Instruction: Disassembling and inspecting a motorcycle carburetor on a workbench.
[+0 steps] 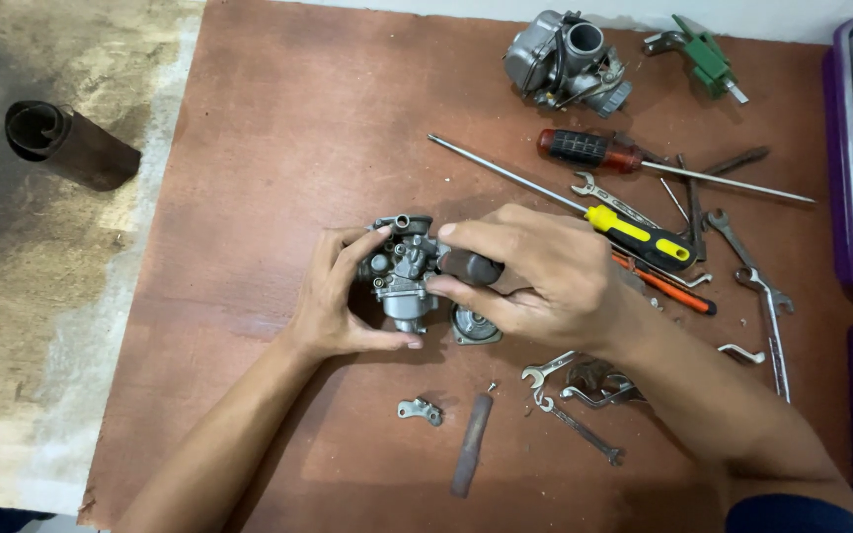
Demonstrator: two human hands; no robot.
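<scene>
Brown board covers the bench; bare worn surface shows along its edge, well beyond the left hand, where a dark rolled tube lies.

Left hand: fingers curled round the far side of a small grey carburetor, thumb under it, apparently bracing it upright against the bench. Closed on the body, not tight.

Right hand: fingers pinched on a dark stubby handle whose tip meets the carburetor's side, probably a short driver held level so the tip stays seated; the tip itself is hidden.

Just below the right fingers, touching the carburetor: one round metal cover.

Count:
- carburetors: 2, the second well beyond the right hand
- screwdrivers lying loose: 3 seen, red-handled, yellow-and-black, orange partly under the wrist
- open-end wrenches: several, fanned beside and below the right wrist; exact number unclear, some overlap
- small bracket: 1, below the left fingers
- short brown rod: 1, beside the bracket
- green tool: 1
- purple-rimmed trays: 2, at the frame edge
</scene>
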